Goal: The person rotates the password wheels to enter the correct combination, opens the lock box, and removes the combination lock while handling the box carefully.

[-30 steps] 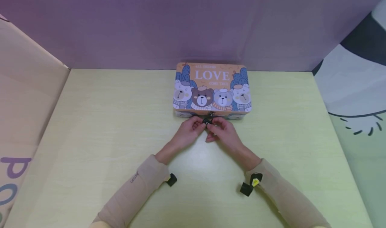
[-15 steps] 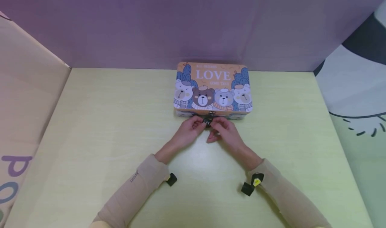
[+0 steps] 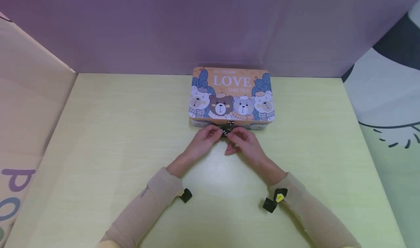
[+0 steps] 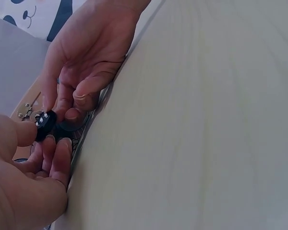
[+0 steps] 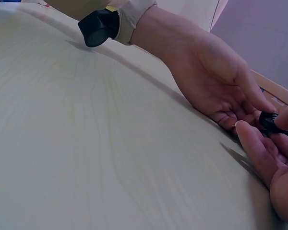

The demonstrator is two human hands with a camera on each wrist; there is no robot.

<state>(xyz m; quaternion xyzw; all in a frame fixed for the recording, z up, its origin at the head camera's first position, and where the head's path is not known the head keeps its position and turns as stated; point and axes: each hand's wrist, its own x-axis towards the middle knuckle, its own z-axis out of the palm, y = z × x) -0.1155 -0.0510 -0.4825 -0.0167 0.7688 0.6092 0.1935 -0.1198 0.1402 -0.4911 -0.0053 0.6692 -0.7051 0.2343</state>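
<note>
An orange tin box (image 3: 231,95) with printed bears and the word LOVE stands shut at the table's back, its metal clasp (image 3: 230,123) at the front. Just before the clasp is a small black padlock (image 4: 45,125), with white marks on its face that look like number dials. My left hand (image 3: 202,142) pinches the padlock from the left between thumb and fingers. From the other side my right hand (image 3: 246,144) grips it with thumb and forefinger, its other fingers loosely curled below. Fingers partly hide the padlock, so whether its shackle sits in the clasp cannot be told.
The pale wood-grain table (image 3: 131,124) spreads around the box. A purple wall panel (image 3: 177,29) rises right behind the box, and printed panels flank both sides. Small black wrist cameras (image 3: 270,205) are strapped on both sleeves.
My left hand has shifted slightly up and left, its thumb now higher on the padlock. My right thumb and forefinger have moved a little on it. The box stays in place.
</note>
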